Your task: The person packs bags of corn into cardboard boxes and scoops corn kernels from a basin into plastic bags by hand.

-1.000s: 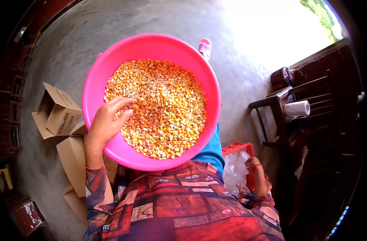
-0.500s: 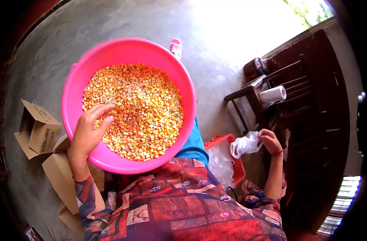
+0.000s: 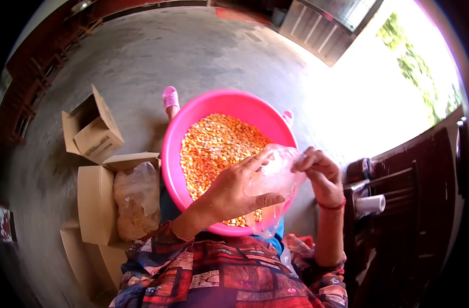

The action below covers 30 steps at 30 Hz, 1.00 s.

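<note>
A pink basin (image 3: 174, 169) sits at my lap, holding loose yellow-orange corn kernels (image 3: 214, 146). Over its right side hangs a clear plastic bag (image 3: 279, 172). My right hand (image 3: 322, 177) pinches the bag's upper right edge between thumb and fingers. My left hand (image 3: 237, 190) lies against the bag's left side, thumb stretched out and fingers extended; whether the fingertips are inside the bag or behind it I cannot tell. No kernels are visible in the bag.
Left of the basin stand an open cardboard box (image 3: 98, 146) and another box (image 3: 96, 205) holding a plastic bag of tan contents (image 3: 137, 215). A dark wooden chair (image 3: 398, 177) with a white roll (image 3: 370, 204) is at right. Pink shoes (image 3: 170, 96) show beyond the basin.
My right hand has brought the crumpled bag from the right over to the basin, where it is now spread out. My left hand has moved from the kernels to the bag. The view has shifted.
</note>
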### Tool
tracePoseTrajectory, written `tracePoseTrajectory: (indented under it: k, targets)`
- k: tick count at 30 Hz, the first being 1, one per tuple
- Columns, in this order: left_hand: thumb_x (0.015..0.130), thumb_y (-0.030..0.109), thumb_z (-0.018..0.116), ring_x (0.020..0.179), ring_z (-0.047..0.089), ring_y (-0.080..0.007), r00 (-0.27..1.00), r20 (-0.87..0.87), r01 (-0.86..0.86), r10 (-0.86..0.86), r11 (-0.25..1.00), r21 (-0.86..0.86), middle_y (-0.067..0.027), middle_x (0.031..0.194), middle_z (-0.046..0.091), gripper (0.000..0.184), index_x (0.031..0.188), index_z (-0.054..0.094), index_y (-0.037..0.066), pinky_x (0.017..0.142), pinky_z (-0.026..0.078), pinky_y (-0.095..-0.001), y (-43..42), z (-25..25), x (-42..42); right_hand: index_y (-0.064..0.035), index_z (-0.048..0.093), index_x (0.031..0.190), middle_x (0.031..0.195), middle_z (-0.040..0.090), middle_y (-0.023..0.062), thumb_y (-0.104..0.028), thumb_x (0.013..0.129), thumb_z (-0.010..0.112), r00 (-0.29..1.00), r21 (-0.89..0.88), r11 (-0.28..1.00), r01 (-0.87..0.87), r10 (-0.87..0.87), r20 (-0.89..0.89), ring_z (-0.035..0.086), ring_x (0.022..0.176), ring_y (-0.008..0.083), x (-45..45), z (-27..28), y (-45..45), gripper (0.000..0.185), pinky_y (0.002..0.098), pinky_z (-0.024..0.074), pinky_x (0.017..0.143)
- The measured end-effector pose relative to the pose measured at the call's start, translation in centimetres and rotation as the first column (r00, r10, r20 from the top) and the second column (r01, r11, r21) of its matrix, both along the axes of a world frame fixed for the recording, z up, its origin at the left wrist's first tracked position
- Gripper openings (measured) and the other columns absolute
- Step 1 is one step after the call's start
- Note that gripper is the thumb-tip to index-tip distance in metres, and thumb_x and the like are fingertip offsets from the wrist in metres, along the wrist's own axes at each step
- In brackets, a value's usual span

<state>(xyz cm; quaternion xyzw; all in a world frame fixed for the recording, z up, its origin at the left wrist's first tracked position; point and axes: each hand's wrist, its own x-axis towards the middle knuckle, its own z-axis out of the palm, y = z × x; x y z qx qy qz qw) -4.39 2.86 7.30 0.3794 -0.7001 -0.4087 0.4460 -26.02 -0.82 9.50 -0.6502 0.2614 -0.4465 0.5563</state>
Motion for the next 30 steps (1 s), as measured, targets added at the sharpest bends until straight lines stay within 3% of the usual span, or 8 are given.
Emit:
tracePoseTrajectory:
  k: [5,8,13,16,20,23,26,30]
  targets:
    - [0.074,0.019,0.070,0.088,0.062,-0.0270,0.981,0.034,-0.193,0.193,0.981,0.001,-0.0187,0.099,0.062,0.049,0.116,0.052,-0.001,0.076,0.049,-0.0337,-0.4,-1.6,2.0,0.0027,0.055,0.092,0.087,0.056,0.0075,0.003,0.085,0.042,0.982,0.031,0.995,-0.098,0.092,0.165,0.054,0.084,0.0151,4.5,-1.5,-2.8,0.014,0.0275,0.0399,0.081]
    - [0.074,0.003,0.062,0.078,0.064,-0.0249,0.946,-0.088,-0.310,0.312,0.950,0.028,-0.0138,0.084,0.064,0.020,0.094,0.062,0.000,0.069,0.050,-0.0305,-0.8,-3.1,3.1,0.0025,0.054,0.094,0.087,0.056,0.0064,0.002,0.087,0.041,0.976,0.069,0.994,-0.080,0.063,0.208,0.053,0.080,0.0132,5.0,-2.4,-3.5,0.014,0.0264,0.0417,0.076]
    - [0.076,0.000,0.060,0.076,0.064,-0.0211,0.912,-0.026,-0.410,0.409,0.911,-0.044,-0.0134,0.078,0.064,0.013,0.088,0.062,-0.003,0.068,0.050,-0.0291,-1.4,-4.2,4.8,0.0013,0.053,0.097,0.084,0.054,0.0029,0.001,0.088,0.042,0.975,0.221,0.974,0.056,-0.102,0.199,0.050,0.068,0.0075,4.7,-3.3,-3.4,0.015,0.0218,0.0409,0.063]
    - [0.080,-0.003,0.057,0.076,0.061,-0.0094,0.872,-0.227,-0.434,0.434,0.899,0.053,-0.0078,0.080,0.064,0.012,0.091,0.060,-0.004,0.067,0.048,-0.0221,-1.7,-4.4,5.3,0.0001,0.053,0.100,0.082,0.051,-0.0002,0.000,0.088,0.043,0.984,0.213,0.976,0.046,-0.081,0.160,0.044,0.060,0.0046,4.2,-3.7,-3.4,0.016,0.0200,0.0371,0.057]
    - [0.084,0.000,0.056,0.075,0.056,-0.0054,0.848,-0.297,-0.407,0.440,0.898,0.168,0.0010,0.084,0.060,0.011,0.094,0.060,0.000,0.070,0.046,-0.0201,-2.3,-5.5,6.7,-0.0014,0.051,0.108,0.083,0.052,0.0004,0.001,0.086,0.042,0.985,0.326,0.945,0.009,-0.065,0.162,0.038,0.055,0.0039,3.4,-4.3,-3.3,0.025,0.0187,0.0340,0.053]
    - [0.087,0.005,0.053,0.074,0.052,-0.0025,0.785,-0.455,-0.338,0.419,0.907,0.251,0.0036,0.083,0.058,0.009,0.095,0.059,0.004,0.068,0.044,-0.0181,-2.5,-5.2,7.4,-0.0012,0.048,0.116,0.085,0.052,-0.0007,-0.003,0.085,0.045,0.994,0.336,0.941,0.033,-0.066,0.089,0.036,0.054,0.0024,3.8,-3.9,-3.1,0.031,0.0168,0.0292,0.051]
    - [0.088,0.007,0.053,0.079,0.054,-0.0043,0.788,-0.454,-0.340,0.417,0.908,0.244,0.0021,0.087,0.058,0.010,0.096,0.058,0.005,0.073,0.045,-0.0195,-2.7,-5.4,7.8,0.0025,0.043,0.122,0.106,0.055,0.0085,-0.001,0.079,0.062,0.986,0.164,0.982,0.088,-0.061,-0.158,0.053,0.091,0.0094,5.0,-3.6,-2.7,0.048,0.0221,0.0456,0.074]
    - [0.088,0.008,0.053,0.083,0.056,-0.0079,0.662,-0.610,-0.126,0.436,0.867,0.483,0.0004,0.090,0.058,0.012,0.099,0.056,0.006,0.078,0.048,-0.0236,-2.2,-5.1,7.6,0.0032,0.052,0.109,0.101,0.058,0.0045,-0.002,0.078,0.065,0.817,-0.169,0.978,0.125,-0.198,-0.541,0.053,0.091,0.0085,5.5,-5.2,-3.6,0.034,0.0228,0.0450,0.073]
